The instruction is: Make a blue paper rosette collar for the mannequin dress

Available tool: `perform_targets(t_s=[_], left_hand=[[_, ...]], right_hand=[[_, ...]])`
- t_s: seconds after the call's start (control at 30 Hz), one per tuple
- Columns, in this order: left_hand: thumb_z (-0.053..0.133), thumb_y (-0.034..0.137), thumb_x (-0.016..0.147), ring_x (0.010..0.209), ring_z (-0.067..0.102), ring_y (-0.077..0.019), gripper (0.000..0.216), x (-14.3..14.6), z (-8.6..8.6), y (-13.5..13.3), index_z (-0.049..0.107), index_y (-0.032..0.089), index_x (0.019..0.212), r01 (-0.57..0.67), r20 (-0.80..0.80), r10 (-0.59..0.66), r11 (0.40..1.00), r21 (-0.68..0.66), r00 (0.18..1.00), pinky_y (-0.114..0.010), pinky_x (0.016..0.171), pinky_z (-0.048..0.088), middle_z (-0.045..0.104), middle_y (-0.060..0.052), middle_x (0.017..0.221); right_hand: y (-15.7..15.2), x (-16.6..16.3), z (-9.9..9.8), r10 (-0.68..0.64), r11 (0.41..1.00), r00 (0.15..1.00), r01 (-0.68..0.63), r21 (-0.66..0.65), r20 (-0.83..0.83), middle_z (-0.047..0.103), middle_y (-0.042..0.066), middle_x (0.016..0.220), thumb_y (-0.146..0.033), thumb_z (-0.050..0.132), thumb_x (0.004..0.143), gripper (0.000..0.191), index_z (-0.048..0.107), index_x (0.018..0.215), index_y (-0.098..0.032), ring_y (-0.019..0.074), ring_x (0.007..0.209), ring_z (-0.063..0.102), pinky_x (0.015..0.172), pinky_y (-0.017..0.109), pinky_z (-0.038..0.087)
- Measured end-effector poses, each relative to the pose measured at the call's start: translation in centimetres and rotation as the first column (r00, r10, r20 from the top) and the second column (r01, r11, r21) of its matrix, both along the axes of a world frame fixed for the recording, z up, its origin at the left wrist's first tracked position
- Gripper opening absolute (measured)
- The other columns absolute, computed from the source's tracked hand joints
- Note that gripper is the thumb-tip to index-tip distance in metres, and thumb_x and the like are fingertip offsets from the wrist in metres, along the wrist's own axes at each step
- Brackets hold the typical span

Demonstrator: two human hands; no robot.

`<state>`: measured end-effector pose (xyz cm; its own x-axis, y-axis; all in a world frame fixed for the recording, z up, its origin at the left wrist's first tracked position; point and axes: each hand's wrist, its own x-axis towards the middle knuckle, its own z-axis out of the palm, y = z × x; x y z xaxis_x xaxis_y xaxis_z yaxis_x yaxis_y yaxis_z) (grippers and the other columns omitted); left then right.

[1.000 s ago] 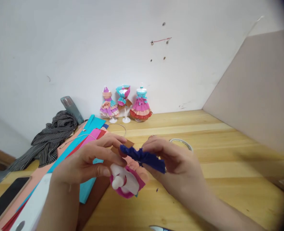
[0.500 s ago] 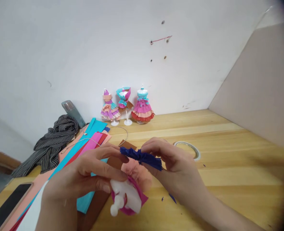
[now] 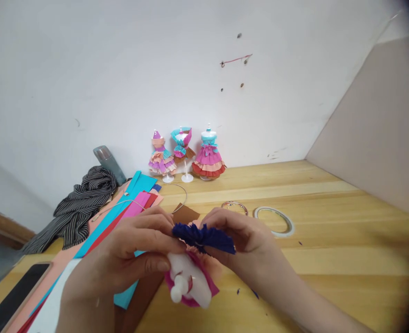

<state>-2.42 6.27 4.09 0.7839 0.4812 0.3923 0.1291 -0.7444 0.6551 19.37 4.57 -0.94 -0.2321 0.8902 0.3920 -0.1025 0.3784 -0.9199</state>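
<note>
My left hand [image 3: 128, 254] grips a small white mannequin torso [image 3: 188, 280] that wears a pink and peach paper skirt [image 3: 209, 277]. Its fingers are closed round the figure, and its fingertips also pinch the left end of a pleated dark blue paper strip [image 3: 204, 237]. My right hand [image 3: 241, 243] pinches the right part of that blue strip, holding it across the top of the figure.
Three finished paper-dress mannequins [image 3: 186, 155] stand at the wall. Coloured paper sheets [image 3: 128, 203], a striped cloth [image 3: 77, 201] and a grey bottle [image 3: 109, 162] lie at the left. Two tape rings [image 3: 273, 219] rest on the wooden table [image 3: 329, 240]. A phone [image 3: 13, 296] lies at the bottom left.
The blue strip and both hands have shifted slightly lower and closer together over the figure. The camera has turned a little, so the background objects sit slightly further right.
</note>
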Motion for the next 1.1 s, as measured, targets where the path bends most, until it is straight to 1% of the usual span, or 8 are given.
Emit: perform_targets(t_s=[0.23, 0.4, 0.57, 0.67, 0.77, 0.87, 0.97, 1.1], left_hand=[[0.064, 0.022, 0.086, 0.089, 0.059, -0.0184, 0.017, 0.2, -0.2, -0.4, 0.073, 0.026, 0.099, -0.161, -0.011, 0.161, 0.986, 0.047, 0.987, -0.031, 0.082, 0.047, 0.063, -0.006, 0.095], [0.067, 0.024, 0.083, 0.086, 0.059, -0.0182, 0.020, 0.3, -0.5, -0.4, 0.073, 0.029, 0.102, -0.189, 0.048, 0.187, 0.981, 0.052, 0.981, -0.032, 0.079, 0.049, 0.062, -0.006, 0.092], [0.067, 0.025, 0.083, 0.083, 0.057, -0.0177, 0.013, 0.8, -0.6, -0.7, 0.075, 0.024, 0.093, -0.233, 0.070, 0.231, 0.972, 0.028, 0.970, -0.036, 0.084, 0.048, 0.062, -0.006, 0.085], [0.069, 0.023, 0.082, 0.082, 0.058, -0.0166, 0.010, 1.2, -0.6, -0.8, 0.075, 0.024, 0.090, -0.261, 0.084, 0.261, 0.965, -0.013, 0.962, -0.032, 0.081, 0.048, 0.062, -0.004, 0.085], [0.071, 0.022, 0.080, 0.084, 0.060, -0.0168, 0.011, 1.9, -0.7, -0.9, 0.076, 0.025, 0.090, -0.311, 0.141, 0.316, 0.949, -0.058, 0.938, -0.030, 0.078, 0.048, 0.064, -0.004, 0.087], [0.069, 0.022, 0.081, 0.088, 0.062, -0.0183, 0.012, 2.8, -1.1, -0.8, 0.077, 0.026, 0.090, -0.381, 0.187, 0.396, 0.918, -0.112, 0.899, -0.031, 0.081, 0.049, 0.068, -0.004, 0.090], [0.066, 0.023, 0.083, 0.090, 0.063, -0.0203, 0.012, 3.8, -1.4, -0.6, 0.077, 0.024, 0.086, -0.427, 0.244, 0.455, 0.890, -0.160, 0.856, -0.032, 0.080, 0.050, 0.070, -0.006, 0.089], [0.067, 0.026, 0.080, 0.079, 0.064, -0.0205, 0.012, 4.8, -1.6, -0.3, 0.076, 0.019, 0.077, -0.456, 0.339, 0.499, 0.867, -0.204, 0.798, -0.033, 0.071, 0.050, 0.070, -0.007, 0.080]], right_hand=[[-0.6, -0.1, 0.3, -0.115, 0.985, 0.993, 0.110, 0.132, 0.034, 0.069, 0.000, 0.073, -0.009, 0.066, 0.075, 0.012, 0.065, 0.074, -0.021, 0.0131, 0.067, 0.062, 0.056, 0.023, 0.045], [-0.6, 0.2, 0.9, -0.071, 0.986, 0.996, 0.061, 0.157, 0.061, 0.070, -0.002, 0.070, -0.004, 0.065, 0.074, 0.017, 0.067, 0.073, -0.021, 0.0103, 0.061, 0.060, 0.054, 0.020, 0.045], [-0.1, 1.1, 0.8, 0.004, 0.980, 0.994, -0.027, 0.200, 0.112, 0.071, 0.000, 0.079, -0.004, 0.063, 0.077, 0.021, 0.071, 0.083, -0.022, 0.0132, 0.075, 0.065, 0.067, 0.023, 0.051], [0.1, 1.8, 0.9, 0.029, 0.975, 0.988, -0.062, 0.213, 0.155, 0.072, 0.001, 0.086, -0.004, 0.063, 0.078, 0.026, 0.072, 0.091, -0.024, 0.0152, 0.082, 0.066, 0.075, 0.026, 0.052], [0.3, 2.8, 1.1, 0.052, 0.975, 0.980, -0.091, 0.202, 0.191, 0.073, 0.003, 0.095, -0.011, 0.059, 0.083, 0.025, 0.073, 0.097, -0.026, 0.0187, 0.088, 0.066, 0.081, 0.030, 0.051], [0.6, 3.5, 1.1, 0.027, 0.980, 0.982, -0.064, 0.191, 0.188, 0.071, 0.006, 0.106, -0.027, 0.057, 0.088, 0.022, 0.073, 0.103, -0.026, 0.0243, 0.099, 0.065, 0.087, 0.035, 0.050], [0.9, 3.4, 0.8, 0.013, 0.983, 0.986, -0.044, 0.181, 0.167, 0.069, 0.009, 0.113, -0.039, 0.064, 0.084, 0.032, 0.070, 0.111, -0.023, 0.0275, 0.106, 0.062, 0.090, 0.039, 0.049], [1.2, 2.7, 0.7, 0.018, 0.994, 0.995, -0.027, 0.101, 0.095, 0.072, 0.010, 0.108, -0.044, 0.070, 0.079, 0.036, 0.071, 0.107, -0.021, 0.0260, 0.100, 0.065, 0.090, 0.039, 0.049]])
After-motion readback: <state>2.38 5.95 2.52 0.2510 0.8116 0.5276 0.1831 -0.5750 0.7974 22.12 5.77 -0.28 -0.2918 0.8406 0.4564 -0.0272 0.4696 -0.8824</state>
